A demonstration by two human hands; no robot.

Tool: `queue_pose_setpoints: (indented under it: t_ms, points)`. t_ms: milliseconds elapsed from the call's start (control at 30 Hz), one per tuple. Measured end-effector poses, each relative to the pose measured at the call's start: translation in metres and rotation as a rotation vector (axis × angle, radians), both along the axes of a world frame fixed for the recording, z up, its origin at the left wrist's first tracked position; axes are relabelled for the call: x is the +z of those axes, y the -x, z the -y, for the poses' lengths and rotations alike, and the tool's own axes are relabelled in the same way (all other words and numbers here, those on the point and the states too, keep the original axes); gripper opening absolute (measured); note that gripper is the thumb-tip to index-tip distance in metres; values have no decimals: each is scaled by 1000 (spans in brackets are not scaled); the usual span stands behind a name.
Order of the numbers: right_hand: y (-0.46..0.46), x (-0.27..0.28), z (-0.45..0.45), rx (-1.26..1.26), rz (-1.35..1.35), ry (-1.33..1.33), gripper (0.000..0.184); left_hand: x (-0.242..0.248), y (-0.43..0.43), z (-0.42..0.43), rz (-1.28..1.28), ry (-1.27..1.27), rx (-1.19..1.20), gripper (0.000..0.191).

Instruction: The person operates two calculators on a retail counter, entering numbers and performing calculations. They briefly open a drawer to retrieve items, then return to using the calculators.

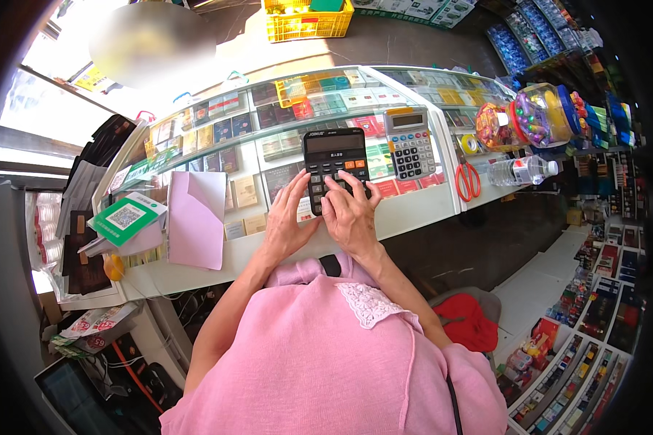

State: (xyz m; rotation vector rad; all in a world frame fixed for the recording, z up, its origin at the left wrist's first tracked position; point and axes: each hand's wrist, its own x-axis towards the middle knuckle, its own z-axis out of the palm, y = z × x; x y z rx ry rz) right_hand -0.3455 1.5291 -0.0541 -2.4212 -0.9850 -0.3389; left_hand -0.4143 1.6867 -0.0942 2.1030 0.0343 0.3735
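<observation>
A black JOINUS desk calculator (334, 142) with orange keys lies on the glass-topped counter in front of me. My left hand (287, 212) rests along its left edge, thumb spread below it and fingertips touching the side. Over the keypad, my right hand (352, 215) has its fingers bent and spread, with a fingertip at the number keys; it covers many of them. Just right of the black one is a silver-grey calculator (411, 144). A pink folder or folded sheet (196, 223) lies to the left of my hands.
Red-handled scissors (467, 182), a tape roll (469, 144), a water bottle (522, 171) and a candy jar (547, 115) are on the right. A green code card (121, 231) sits at left. Packs fill the display case (283, 122). A yellow crate (307, 24) stands beyond.
</observation>
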Motion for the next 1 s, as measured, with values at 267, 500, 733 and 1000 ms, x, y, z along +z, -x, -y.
queue_pose_setpoints:
  t_ms: [267,500,733,1000]
  points:
    - [16,8,26,-39,0,-106,7,3,1,0,2,-3,0,92]
    - [35,7,53,-94,-34,-114,8,4,1,0,18,6,-8,91]
    - [32,2,55,-124,-5,-105,11,3,0,-1,15,-5,-4,91]
    - [28,1,54,-99,-9,0,12,2,0,0,21,-13,-2,91]
